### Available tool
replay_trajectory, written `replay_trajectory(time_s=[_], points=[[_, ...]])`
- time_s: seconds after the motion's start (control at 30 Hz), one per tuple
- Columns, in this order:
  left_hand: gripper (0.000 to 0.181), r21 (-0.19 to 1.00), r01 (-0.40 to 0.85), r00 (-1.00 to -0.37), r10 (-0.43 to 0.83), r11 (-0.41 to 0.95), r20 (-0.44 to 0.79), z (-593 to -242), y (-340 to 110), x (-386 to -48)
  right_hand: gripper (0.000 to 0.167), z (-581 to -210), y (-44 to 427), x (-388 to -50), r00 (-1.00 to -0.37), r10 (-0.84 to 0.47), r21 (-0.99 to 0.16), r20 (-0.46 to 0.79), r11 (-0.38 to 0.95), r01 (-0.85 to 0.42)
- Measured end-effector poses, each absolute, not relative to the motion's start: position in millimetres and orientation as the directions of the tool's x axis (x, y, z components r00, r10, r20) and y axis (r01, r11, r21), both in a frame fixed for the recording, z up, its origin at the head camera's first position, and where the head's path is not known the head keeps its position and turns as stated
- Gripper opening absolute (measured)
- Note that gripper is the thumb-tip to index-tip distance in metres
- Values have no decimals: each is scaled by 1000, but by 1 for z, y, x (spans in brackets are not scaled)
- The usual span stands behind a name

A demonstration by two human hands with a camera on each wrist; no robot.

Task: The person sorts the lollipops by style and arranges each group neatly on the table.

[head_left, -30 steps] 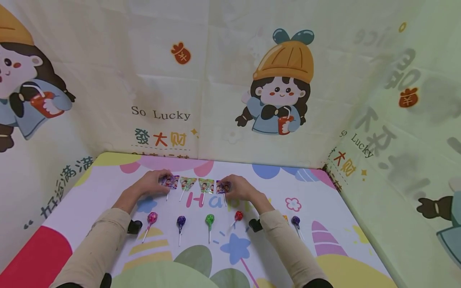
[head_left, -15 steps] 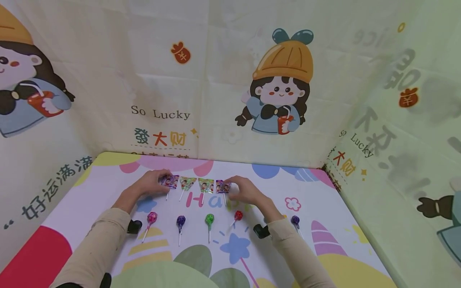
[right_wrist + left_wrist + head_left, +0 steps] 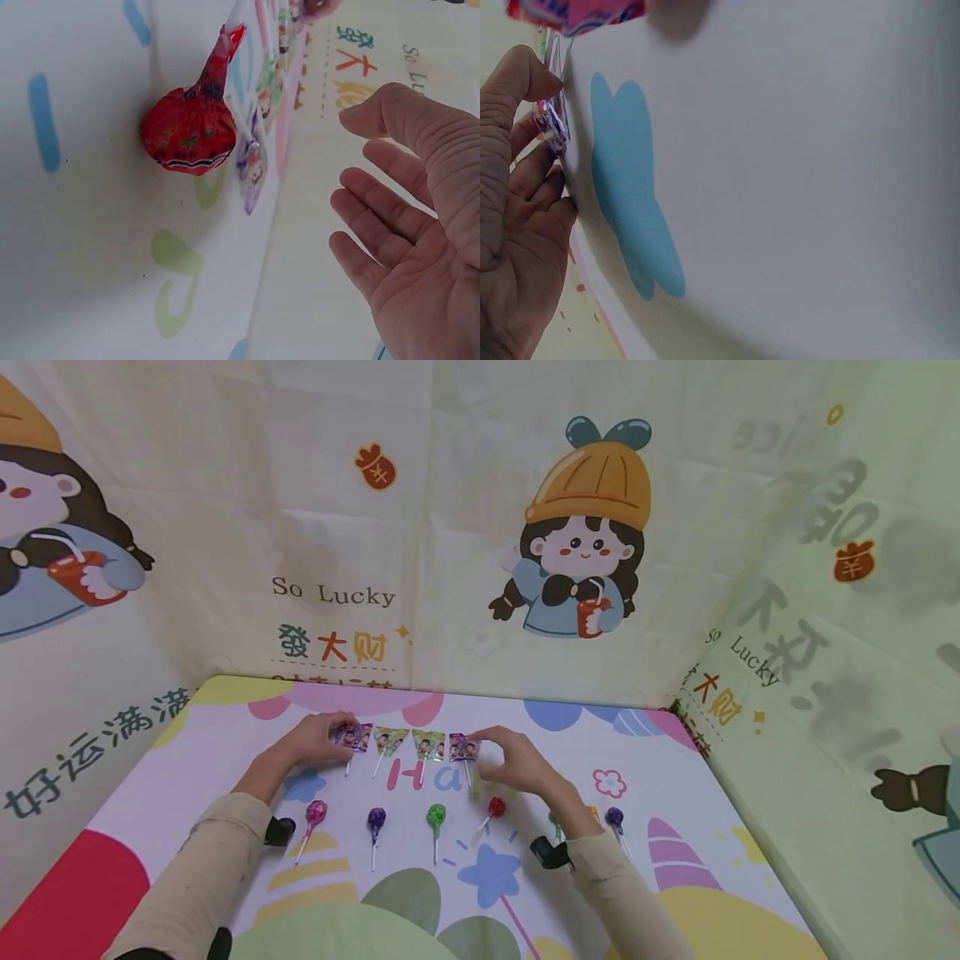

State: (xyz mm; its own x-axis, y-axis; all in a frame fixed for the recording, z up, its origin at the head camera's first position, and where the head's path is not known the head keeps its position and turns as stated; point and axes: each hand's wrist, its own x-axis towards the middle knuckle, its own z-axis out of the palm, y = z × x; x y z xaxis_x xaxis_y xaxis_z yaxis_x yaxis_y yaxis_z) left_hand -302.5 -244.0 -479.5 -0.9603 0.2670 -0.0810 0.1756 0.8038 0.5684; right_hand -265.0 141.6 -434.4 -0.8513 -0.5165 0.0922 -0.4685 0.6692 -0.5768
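Four flat-wrapped lollipops form a row at the back of the table. At the row's left end my left hand (image 3: 309, 743) pinches a purple flat-wrapped lollipop (image 3: 358, 739) by its edge; in the left wrist view its shiny wrapper (image 3: 553, 126) lies between thumb and fingers. Two green-wrapped ones, a left one (image 3: 391, 742) and a right one (image 3: 430, 746), lie between the ends. My right hand (image 3: 517, 762) is beside the right-end purple flat-wrapped lollipop (image 3: 462, 747), thumb and fingers apart, holding nothing. In the right wrist view its palm and spread fingers show.
Nearer me lie round lollipops: pink (image 3: 317, 812), purple (image 3: 377, 820), green (image 3: 437, 816), red (image 3: 496, 808) and dark purple (image 3: 615, 818). My right forearm partly hides another green one (image 3: 556, 820) and an orange item (image 3: 594, 812). A printed cloth wall (image 3: 450, 527) stands behind the table.
My right hand has let go of the right-end purple lollipop and drawn slightly right, its fingers spreading. The left hand stays at the left-end lollipop.
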Motion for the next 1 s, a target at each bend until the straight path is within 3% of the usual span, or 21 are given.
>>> replay_trajectory(time_s=[0.8, 1.0], points=[[70, 559, 170, -960, 265, 811, -92, -477, -244, -303, 49, -428, 162, -222, -772, -601, -526, 206, 598, -605], [70, 564, 180, -958, 275, 806, -87, -479, -244, -303, 50, -429, 167, -215, -779, -594, -536, 202, 598, -595]])
